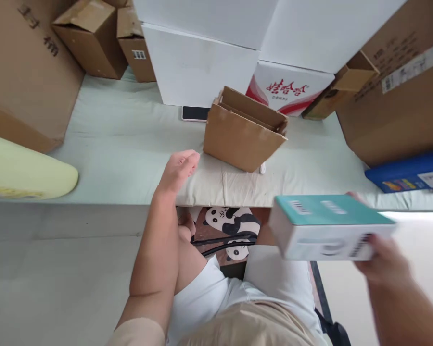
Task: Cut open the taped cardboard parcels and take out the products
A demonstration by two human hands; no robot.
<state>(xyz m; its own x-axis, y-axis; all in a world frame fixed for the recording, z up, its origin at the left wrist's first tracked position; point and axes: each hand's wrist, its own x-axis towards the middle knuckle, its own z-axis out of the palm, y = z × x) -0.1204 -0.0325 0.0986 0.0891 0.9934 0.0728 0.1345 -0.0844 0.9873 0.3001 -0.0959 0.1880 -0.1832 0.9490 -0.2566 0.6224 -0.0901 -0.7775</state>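
My right hand (386,254) grips a white box with a teal side (332,240) by its right end. The box is held in the air in front of the surface's edge, over my right leg, and is slightly blurred. My left hand (182,168) rests on the pale green cloth-covered surface (130,149) with its fingers curled in, and nothing shows in it. Just to the right of that hand stands an open brown cardboard box (243,139), tilted. Beside its base lies a small white object (262,168), partly hidden.
A phone (195,113) lies behind the cardboard box. Large white boxes (205,67) and a red-and-white carton (285,89) stand at the back. Brown cartons (94,43) line both sides. A yellow rounded object (29,168) is left, a blue pack (411,173) right.
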